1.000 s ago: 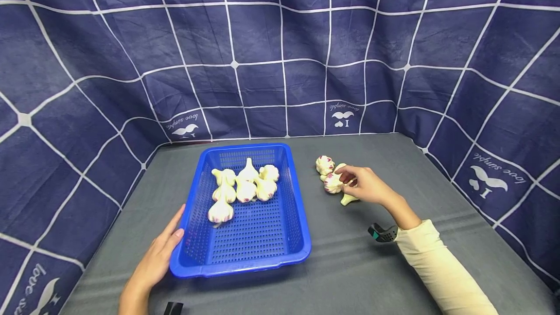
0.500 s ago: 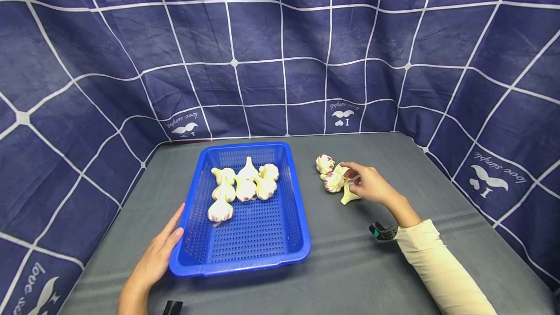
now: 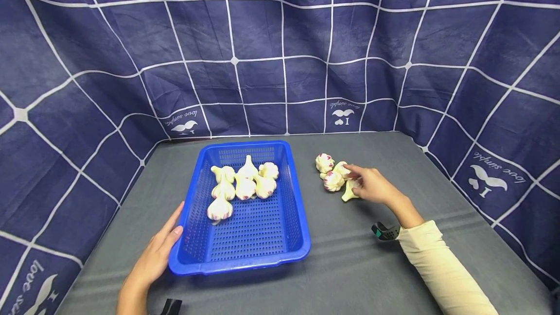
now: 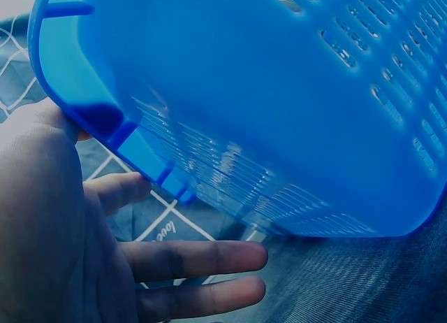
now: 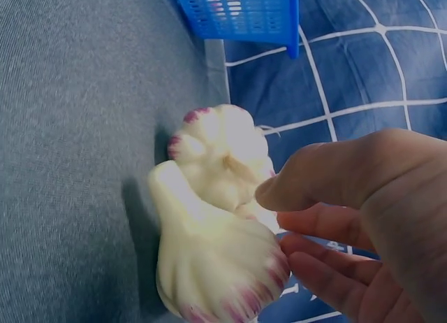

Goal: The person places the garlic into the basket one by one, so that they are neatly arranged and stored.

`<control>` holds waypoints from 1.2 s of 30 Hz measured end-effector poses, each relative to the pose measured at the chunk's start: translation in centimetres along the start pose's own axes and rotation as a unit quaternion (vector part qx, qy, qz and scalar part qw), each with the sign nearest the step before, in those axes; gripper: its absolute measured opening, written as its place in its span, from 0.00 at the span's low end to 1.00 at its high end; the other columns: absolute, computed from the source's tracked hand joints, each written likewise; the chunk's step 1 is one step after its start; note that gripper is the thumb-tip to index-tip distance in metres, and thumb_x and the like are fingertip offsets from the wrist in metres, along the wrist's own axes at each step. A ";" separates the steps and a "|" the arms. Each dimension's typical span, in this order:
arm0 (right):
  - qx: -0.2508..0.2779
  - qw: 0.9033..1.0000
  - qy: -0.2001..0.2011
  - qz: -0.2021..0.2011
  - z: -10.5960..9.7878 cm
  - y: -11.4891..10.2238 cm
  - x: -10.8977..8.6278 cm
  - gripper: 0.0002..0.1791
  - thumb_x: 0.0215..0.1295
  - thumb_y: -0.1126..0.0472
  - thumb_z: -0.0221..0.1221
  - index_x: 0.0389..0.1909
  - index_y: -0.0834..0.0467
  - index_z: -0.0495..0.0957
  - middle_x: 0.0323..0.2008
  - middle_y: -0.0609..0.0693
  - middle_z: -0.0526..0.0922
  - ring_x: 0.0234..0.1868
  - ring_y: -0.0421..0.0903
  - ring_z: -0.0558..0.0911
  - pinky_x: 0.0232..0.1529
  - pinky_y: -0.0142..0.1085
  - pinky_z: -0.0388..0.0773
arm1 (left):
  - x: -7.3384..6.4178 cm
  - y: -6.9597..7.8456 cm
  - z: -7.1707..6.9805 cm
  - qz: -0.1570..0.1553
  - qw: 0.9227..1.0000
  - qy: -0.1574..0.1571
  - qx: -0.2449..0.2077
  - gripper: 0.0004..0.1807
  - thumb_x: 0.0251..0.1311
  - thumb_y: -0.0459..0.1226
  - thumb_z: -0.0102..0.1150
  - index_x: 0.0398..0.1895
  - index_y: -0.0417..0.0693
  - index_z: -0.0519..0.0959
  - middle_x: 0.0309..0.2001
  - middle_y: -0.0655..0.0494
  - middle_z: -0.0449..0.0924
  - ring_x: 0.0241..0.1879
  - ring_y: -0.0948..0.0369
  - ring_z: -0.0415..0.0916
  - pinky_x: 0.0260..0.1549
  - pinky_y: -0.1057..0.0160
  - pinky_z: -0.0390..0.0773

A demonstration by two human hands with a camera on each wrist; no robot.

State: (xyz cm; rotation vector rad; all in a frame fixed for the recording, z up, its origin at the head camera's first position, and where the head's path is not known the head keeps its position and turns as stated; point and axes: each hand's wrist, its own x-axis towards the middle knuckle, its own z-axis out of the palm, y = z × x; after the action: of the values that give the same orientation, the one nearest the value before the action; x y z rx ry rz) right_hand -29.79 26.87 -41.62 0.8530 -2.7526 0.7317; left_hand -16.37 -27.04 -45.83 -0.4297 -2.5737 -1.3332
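Several white garlic bulbs with purple-tinged bases lie inside a blue perforated basket, one garlic bulb nearest its front left. My left hand touches the basket's left side; in the left wrist view its fingers extend fairly straight below the rim. On the right, my right hand reaches over a small cluster of garlic. In the right wrist view, a long-necked garlic bulb lies by the fingertips, and the thumb overlaps another garlic bulb. Thumb and fingers stand apart; actual contact is hard to tell.
At the cluster's far left sits a garlic bulb, with another garlic bulb just in front. Grey cloth covers the table. A dark blue curtain with white lines surrounds the back and sides.
My right hand's fingers have spread and shifted slightly right around the cluster, uncovering more of the long-necked bulb. The left hand and basket stay practically still.
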 end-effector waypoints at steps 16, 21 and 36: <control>-0.075 0.997 0.031 -0.014 0.2 1.5 -1.5 0.33 0.38 0.73 0.73 0.52 0.72 0.78 0.44 0.67 0.82 0.45 0.64 0.79 0.49 0.57 0.69 | 0.1 0.1 -0.1 0.008 1.000 0.002 -0.003 0.29 0.77 0.36 0.37 0.79 0.51 0.53 0.70 0.30 0.59 0.61 0.88 0.51 0.54 0.86 0.52; -0.080 0.996 0.024 0.010 0.2 1.7 -1.8 0.35 0.35 0.76 0.72 0.53 0.72 0.77 0.47 0.70 0.79 0.50 0.68 0.75 0.52 0.59 0.67 | 0.2 0.0 -0.1 0.013 1.000 0.002 -0.002 0.28 0.77 0.35 0.37 0.78 0.49 0.54 0.70 0.31 0.59 0.62 0.88 0.51 0.55 0.86 0.52; -0.116 0.993 0.031 0.015 0.6 3.0 -2.4 0.32 0.35 0.77 0.74 0.49 0.73 0.78 0.43 0.69 0.76 0.46 0.67 0.74 0.49 0.58 0.66 | 0.2 0.0 0.1 0.007 1.000 0.003 0.003 0.28 0.77 0.36 0.37 0.79 0.50 0.54 0.70 0.31 0.58 0.62 0.88 0.50 0.55 0.85 0.51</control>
State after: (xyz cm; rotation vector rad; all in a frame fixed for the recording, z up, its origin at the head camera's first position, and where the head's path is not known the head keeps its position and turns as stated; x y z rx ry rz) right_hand -29.55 29.92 -44.09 0.7286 -2.7314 0.4221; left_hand -16.53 -26.97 -45.84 -0.4410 -2.5635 -1.3198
